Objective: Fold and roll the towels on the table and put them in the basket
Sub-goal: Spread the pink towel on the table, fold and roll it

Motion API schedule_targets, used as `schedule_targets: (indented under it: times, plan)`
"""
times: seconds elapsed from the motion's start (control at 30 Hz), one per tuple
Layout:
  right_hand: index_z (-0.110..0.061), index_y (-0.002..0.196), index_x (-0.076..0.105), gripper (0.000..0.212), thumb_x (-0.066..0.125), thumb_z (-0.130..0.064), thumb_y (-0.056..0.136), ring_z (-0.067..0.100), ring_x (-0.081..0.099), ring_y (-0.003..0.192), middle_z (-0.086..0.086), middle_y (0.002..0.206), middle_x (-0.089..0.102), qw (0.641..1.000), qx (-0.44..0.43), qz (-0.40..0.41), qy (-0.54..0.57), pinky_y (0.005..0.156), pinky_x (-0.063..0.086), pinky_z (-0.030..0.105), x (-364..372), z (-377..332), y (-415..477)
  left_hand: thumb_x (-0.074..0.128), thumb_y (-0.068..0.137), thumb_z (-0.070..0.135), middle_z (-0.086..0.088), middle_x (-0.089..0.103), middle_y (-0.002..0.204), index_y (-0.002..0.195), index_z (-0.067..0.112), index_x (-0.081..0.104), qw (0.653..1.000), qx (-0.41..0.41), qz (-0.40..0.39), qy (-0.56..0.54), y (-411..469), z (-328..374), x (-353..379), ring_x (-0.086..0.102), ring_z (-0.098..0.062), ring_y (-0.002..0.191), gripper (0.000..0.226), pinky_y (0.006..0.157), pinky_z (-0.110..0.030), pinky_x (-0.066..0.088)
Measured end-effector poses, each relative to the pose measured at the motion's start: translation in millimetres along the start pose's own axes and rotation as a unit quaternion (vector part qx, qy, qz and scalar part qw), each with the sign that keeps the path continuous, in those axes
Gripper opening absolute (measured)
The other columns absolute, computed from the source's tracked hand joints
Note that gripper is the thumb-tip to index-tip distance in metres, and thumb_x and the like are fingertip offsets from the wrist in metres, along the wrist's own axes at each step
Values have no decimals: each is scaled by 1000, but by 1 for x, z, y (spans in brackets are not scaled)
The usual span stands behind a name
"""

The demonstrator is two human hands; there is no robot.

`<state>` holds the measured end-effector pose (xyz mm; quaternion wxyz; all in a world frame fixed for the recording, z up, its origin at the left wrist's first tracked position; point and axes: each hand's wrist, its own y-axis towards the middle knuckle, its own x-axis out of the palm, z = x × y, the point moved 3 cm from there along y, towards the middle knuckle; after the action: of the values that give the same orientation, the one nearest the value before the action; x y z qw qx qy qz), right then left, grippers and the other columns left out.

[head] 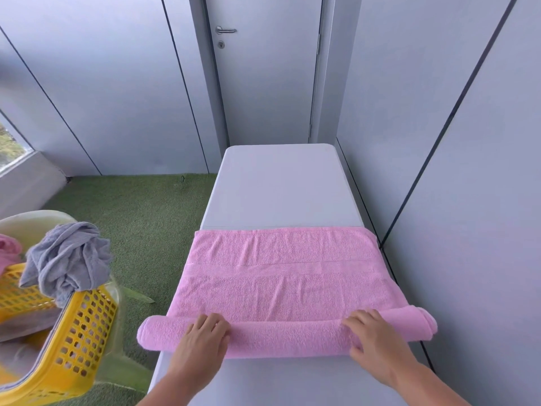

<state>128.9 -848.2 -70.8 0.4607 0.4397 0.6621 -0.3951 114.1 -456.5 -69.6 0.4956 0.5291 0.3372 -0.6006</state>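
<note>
A pink towel (281,276) lies folded across the white table (281,186), its near end wound into a thick roll that spans the table's width. My left hand (202,338) lies on the left part of the roll, fingers curled over its top. My right hand (371,335) grips the right part of the roll, fingers over the top and thumb on the near side. To the left stands the yellow perforated basket (79,332), with a crumpled grey towel (67,259) draped over its rim and a bit of another pink towel (8,250) behind it.
The table runs lengthwise away from me toward a grey door (263,68); a grey wall (468,171) stands close along its right side. Green artificial turf (140,218) covers the floor to the left. A pale tub (35,221) sits behind the basket.
</note>
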Motion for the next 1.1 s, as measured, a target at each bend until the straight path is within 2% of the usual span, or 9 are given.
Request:
schedule_targets:
  times: [0.13, 0.37, 0.5, 0.6, 0.77, 0.87, 0.93, 1.0, 1.1]
  plan:
    - [-37, 105, 66, 48, 63, -36, 57, 13, 55, 88, -26, 95, 59, 999, -8, -9, -47, 69, 54, 24, -2, -1, 1, 69, 64, 49, 25, 57, 104, 103, 39, 53, 998, 8, -57, 11, -5, -1, 0, 54, -10, 95, 43, 74, -28, 46]
    - [-25, 78, 52, 24, 37, -43, 79, 12, 33, 91, -12, 86, 45, 996, 15, -54, -63, 70, 38, 29, -13, -8, 12, 58, 67, 44, 20, 58, 77, 85, 35, 57, 997, 27, -34, 60, 2, 0, -3, 54, -14, 80, 20, 67, -33, 41]
    - [-30, 100, 59, 19, 48, -28, 85, 14, 45, 98, -12, 102, 42, 999, 31, 9, -35, 73, 49, 31, -9, -10, 13, 55, 71, 41, 13, 53, 90, 87, 35, 61, 999, -6, 9, 51, 8, -3, -5, 52, -16, 79, 18, 64, -34, 42]
    - [-35, 98, 56, 28, 60, -17, 77, 15, 51, 91, -18, 99, 48, 999, 20, 37, -13, 66, 51, 28, -7, -10, 10, 50, 80, 40, 13, 51, 95, 86, 31, 57, 999, -4, 24, 37, 9, -1, -2, 54, -19, 80, 13, 64, -34, 42]
    - [-31, 104, 66, 51, 60, -41, 54, 12, 56, 85, -22, 98, 62, 996, -28, 15, -77, 63, 53, 25, -4, -11, 5, 70, 62, 61, 26, 53, 106, 95, 40, 50, 998, 5, -50, 25, 3, -3, 3, 49, -8, 93, 44, 72, -27, 42]
    - [-34, 81, 67, 29, 61, -41, 54, 11, 51, 74, -23, 75, 57, 995, -18, 16, -97, 55, 46, 22, -5, -11, 9, 71, 56, 47, 25, 54, 87, 89, 39, 46, 997, 3, -67, 36, 6, -4, 5, 49, -10, 85, 43, 67, -26, 40]
    - [-30, 61, 53, 12, 51, -42, 58, 12, 46, 68, -18, 59, 48, 995, -10, 24, -97, 52, 37, 22, -9, -12, 12, 63, 59, 44, 23, 55, 79, 86, 37, 46, 997, 4, -63, 37, 10, -4, 4, 51, -11, 81, 32, 65, -27, 39]
    - [-26, 60, 40, 17, 47, -40, 65, 17, 46, 74, -13, 57, 36, 997, -1, -7, -77, 57, 39, 29, -11, -13, 13, 58, 64, 45, 21, 56, 72, 82, 36, 46, 997, 9, -60, 38, 13, -2, 3, 51, -11, 78, 24, 66, -28, 38]
    - [-24, 74, 48, 16, 46, -39, 80, 19, 47, 100, -11, 77, 41, 997, 41, -43, -46, 74, 45, 34, -15, -11, 17, 55, 73, 44, 19, 57, 70, 79, 34, 49, 998, -5, -48, 40, 15, -1, 4, 52, -12, 77, 13, 66, -30, 38]
